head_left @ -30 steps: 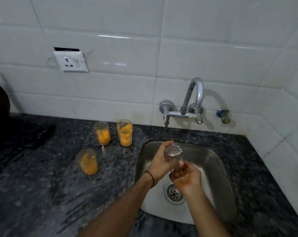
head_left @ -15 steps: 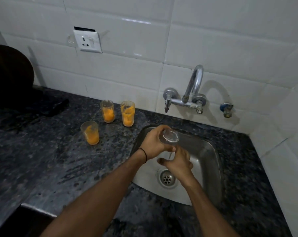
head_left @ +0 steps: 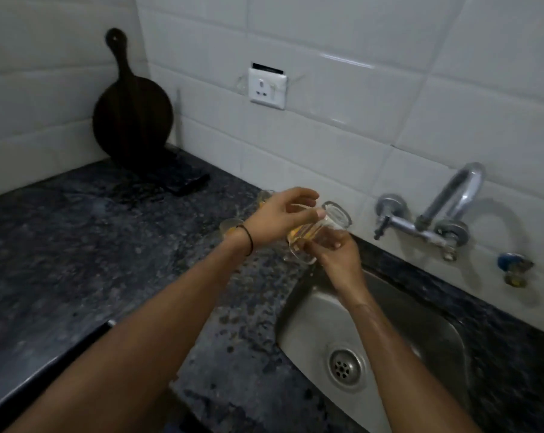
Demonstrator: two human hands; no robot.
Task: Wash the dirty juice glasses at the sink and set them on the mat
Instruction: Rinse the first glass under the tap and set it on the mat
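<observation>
Steel sink [head_left: 445, 326] lower right, drain visible, set in dark speckled counter [head_left: 77, 245]. Above its left rim, both hands hold one clear glass [head_left: 320, 232], tilted, base toward the wall, mouth down-left. Right hand [head_left: 339, 260] grips from below at the mouth; left hand [head_left: 280, 217] wraps the body, fingers partly spread. Orange-stained glasses [head_left: 230, 228] mostly hidden behind left wrist. Farther back: tap [head_left: 445, 214], wall socket [head_left: 267, 88], dark round board [head_left: 132, 114].
</observation>
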